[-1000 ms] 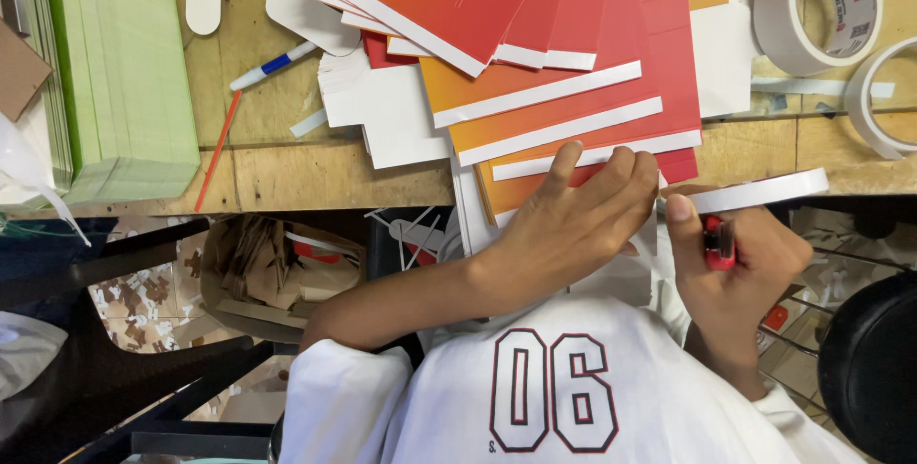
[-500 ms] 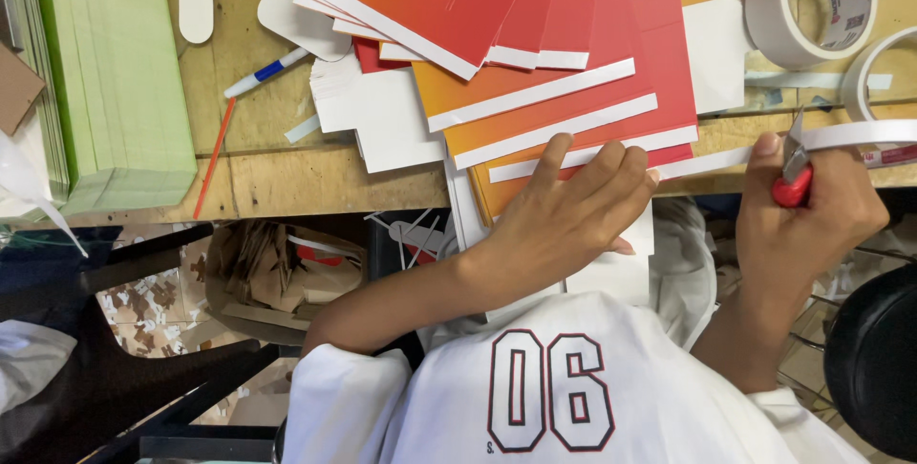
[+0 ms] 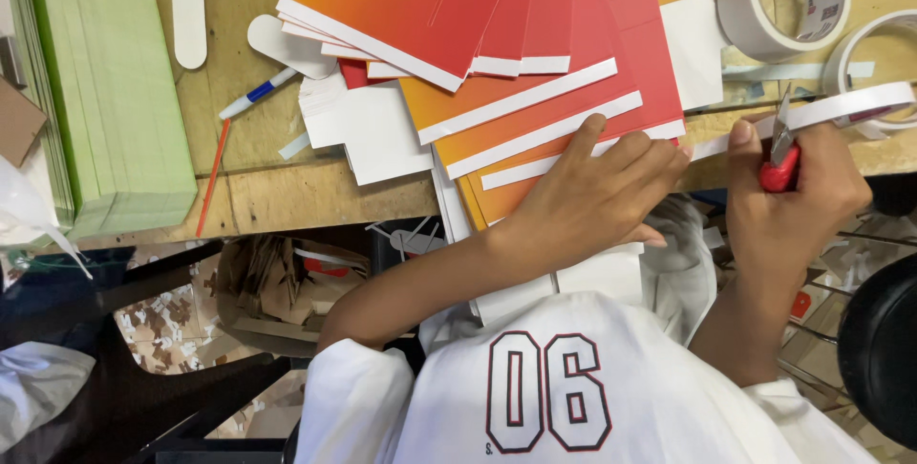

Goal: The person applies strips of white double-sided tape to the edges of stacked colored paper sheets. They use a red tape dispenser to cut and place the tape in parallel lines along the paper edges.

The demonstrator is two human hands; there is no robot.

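My left hand (image 3: 583, 201) lies flat with spread fingers on a fanned stack of orange-red cards (image 3: 497, 53) with white edge strips, at the front edge of the wooden workbench (image 3: 315, 196). To its right, my right hand (image 3: 798, 201) is closed on a red-handled cutting tool (image 3: 778, 170) with its blade pointing up. The blade meets a long white strip (image 3: 831, 110) that runs from the cards' edge out to the right. Under my left hand, more white card pieces (image 3: 592, 278) hang over the bench edge.
Two rolls of white tape (image 3: 778, 0) lie at the back right. A thick pile of pale green sheets (image 3: 115, 91) fills the left, with a blue-capped marker (image 3: 256, 93), white rounded cut-outs (image 3: 188, 10) and a thin orange strip (image 3: 212, 177) beside it. Cardboard scraps (image 3: 277, 292) sit below the bench.
My right hand has moved up and to the right with the red-handled tool, and the white strip now stretches further right. My left hand stays pressed on the cards.
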